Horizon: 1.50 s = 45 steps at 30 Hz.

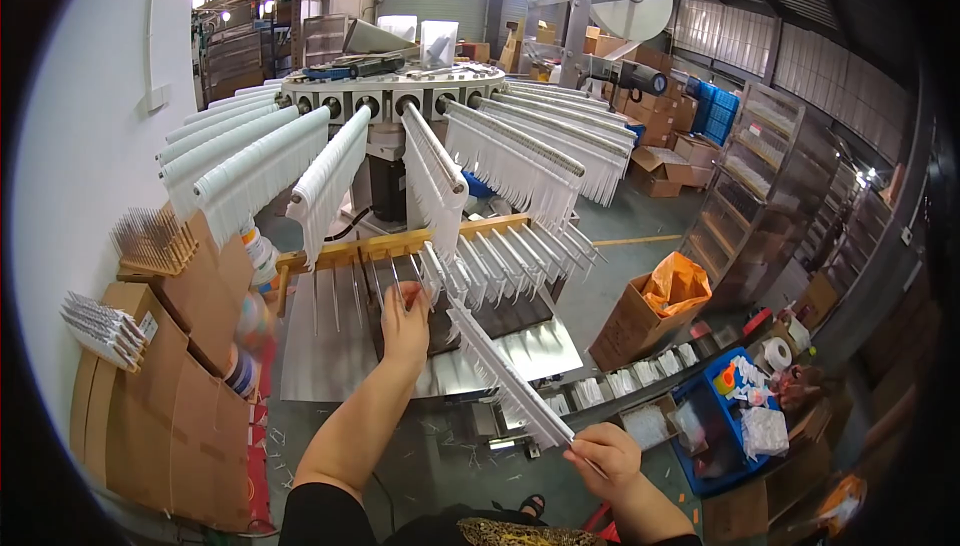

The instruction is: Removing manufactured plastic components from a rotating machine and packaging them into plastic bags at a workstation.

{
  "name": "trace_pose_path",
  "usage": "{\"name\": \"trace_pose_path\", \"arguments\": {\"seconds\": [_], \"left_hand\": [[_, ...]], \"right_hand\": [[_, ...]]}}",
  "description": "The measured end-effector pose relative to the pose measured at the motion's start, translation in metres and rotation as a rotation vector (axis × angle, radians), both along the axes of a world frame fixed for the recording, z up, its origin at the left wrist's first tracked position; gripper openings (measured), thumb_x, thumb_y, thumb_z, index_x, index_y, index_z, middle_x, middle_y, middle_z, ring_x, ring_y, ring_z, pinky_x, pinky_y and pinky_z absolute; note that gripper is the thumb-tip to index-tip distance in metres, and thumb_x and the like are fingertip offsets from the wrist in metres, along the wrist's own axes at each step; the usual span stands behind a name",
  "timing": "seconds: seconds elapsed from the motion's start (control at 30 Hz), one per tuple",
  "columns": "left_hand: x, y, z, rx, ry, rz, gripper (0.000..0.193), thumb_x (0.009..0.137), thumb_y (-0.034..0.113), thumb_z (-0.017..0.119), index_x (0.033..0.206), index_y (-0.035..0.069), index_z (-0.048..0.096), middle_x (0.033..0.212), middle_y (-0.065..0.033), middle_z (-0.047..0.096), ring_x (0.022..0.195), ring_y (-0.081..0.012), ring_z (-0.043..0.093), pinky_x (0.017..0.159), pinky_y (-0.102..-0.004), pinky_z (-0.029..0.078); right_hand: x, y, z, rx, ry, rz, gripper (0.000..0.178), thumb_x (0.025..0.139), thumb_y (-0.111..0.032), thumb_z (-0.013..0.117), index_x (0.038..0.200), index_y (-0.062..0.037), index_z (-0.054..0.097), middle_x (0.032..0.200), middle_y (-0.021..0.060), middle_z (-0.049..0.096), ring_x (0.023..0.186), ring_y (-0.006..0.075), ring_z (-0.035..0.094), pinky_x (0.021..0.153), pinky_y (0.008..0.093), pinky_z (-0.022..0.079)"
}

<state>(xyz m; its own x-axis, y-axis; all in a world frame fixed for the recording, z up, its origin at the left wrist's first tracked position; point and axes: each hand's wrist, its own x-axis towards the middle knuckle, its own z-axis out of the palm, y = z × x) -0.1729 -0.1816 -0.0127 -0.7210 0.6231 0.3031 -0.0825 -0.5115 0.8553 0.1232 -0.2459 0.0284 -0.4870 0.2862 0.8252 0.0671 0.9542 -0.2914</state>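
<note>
Head view, far left: two spiky clusters of pins, a brownish one (155,243) and a white-tipped one (103,329), rest on brown cardboard boxes (135,426).
Metal tabletop: silvery and flat, the tabletop (322,356) lies below a yellowish wooden bar (350,248), from which thin rods stick out; those toward its left end look bare, those toward the middle and right carry white strands.
Left hand: reaching up to those rods, the left hand (405,324) has thumb and fingers drawn together; whether it grips a rod, I cannot tell.
Round machine: behind the bar, the machine (425,104) spreads long arms outward like spokes, thickly hung with white strands.
Fringed rod: the fringed rod (510,376), lined with white strands, slants from just beside the bar's rods down to the right hand.
Right hand: closed around the near end of the fringed rod, the right hand (608,458) is low in front of the body.
Orange bag: it (675,286) sits in an open carton (635,326).
Blue crate: packed with bags and small items, it (720,474) stands near the carton.
Tall shelf: metal-sided, it (775,196) rises behind them.
</note>
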Motion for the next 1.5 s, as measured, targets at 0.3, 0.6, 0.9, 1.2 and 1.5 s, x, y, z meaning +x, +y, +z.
{"name": "trace_pose_path", "arguments": {"seconds": [0.3, 0.6, 0.9, 1.2, 1.5], "left_hand": [[0.031, -0.037, 0.009, -0.030, 0.264, -0.215, 0.020, 0.077, -0.004, 0.047, 0.096, -0.001, 0.056, 0.095, -0.0055, 0.052, 0.091, -0.0144, 0.048, 0.081, -0.0234, 0.036], [0.048, -0.070, 0.058, 0.139, 0.866, -0.311, 0.022, 0.072, -0.002, 0.056, 0.095, -0.001, 0.059, 0.088, -0.0096, 0.058, 0.080, -0.0204, 0.055, 0.071, -0.0282, 0.043], [0.059, -0.072, 0.073, 0.520, 1.306, -0.121, 0.019, 0.064, 0.007, 0.068, 0.082, 0.006, 0.062, 0.075, -0.0030, 0.058, 0.066, -0.0184, 0.054, 0.056, -0.0284, 0.040], [0.098, -0.066, 0.062, 0.634, 1.252, -0.108, 0.015, 0.065, 0.011, 0.068, 0.079, 0.009, 0.063, 0.075, -0.0002, 0.059, 0.067, -0.0157, 0.055, 0.054, -0.0267, 0.038], [0.104, -0.064, 0.058, 0.596, 1.248, -0.064, 0.014, 0.067, 0.013, 0.067, 0.080, 0.009, 0.062, 0.076, 0.0001, 0.059, 0.068, -0.0163, 0.053, 0.054, -0.0279, 0.037]], "right_hand": [[0.022, 0.003, -0.004, -0.034, 0.011, 0.049, 0.024, 0.063, 0.000, 0.069, 0.082, -0.0033, 0.055, 0.071, 0.0112, 0.056, 0.057, 0.0227, 0.055, 0.049, 0.0286, 0.044], [0.107, -0.009, 0.001, -0.401, 0.265, 0.191, 0.017, 0.070, -0.008, 0.069, 0.078, -0.0018, 0.055, 0.068, 0.0121, 0.057, 0.056, 0.0196, 0.055, 0.050, 0.0285, 0.044], [0.161, -0.003, 0.047, -0.537, -0.098, -0.115, 0.020, 0.060, 0.003, 0.070, 0.075, -0.0013, 0.057, 0.070, 0.0125, 0.060, 0.063, 0.0204, 0.057, 0.055, 0.0273, 0.044], [0.043, 0.036, 0.056, -0.752, -0.153, 0.491, 0.027, 0.085, -0.018, 0.049, 0.099, 0.0025, 0.058, 0.100, 0.0142, 0.056, 0.096, 0.0254, 0.052, 0.084, 0.0337, 0.039], [0.032, 0.026, 0.039, -1.077, -0.088, 0.716, 0.043, 0.084, -0.031, 0.050, 0.111, 0.0023, 0.052, 0.110, 0.0130, 0.047, 0.104, 0.0220, 0.043, 0.090, 0.0324, 0.031]]}}
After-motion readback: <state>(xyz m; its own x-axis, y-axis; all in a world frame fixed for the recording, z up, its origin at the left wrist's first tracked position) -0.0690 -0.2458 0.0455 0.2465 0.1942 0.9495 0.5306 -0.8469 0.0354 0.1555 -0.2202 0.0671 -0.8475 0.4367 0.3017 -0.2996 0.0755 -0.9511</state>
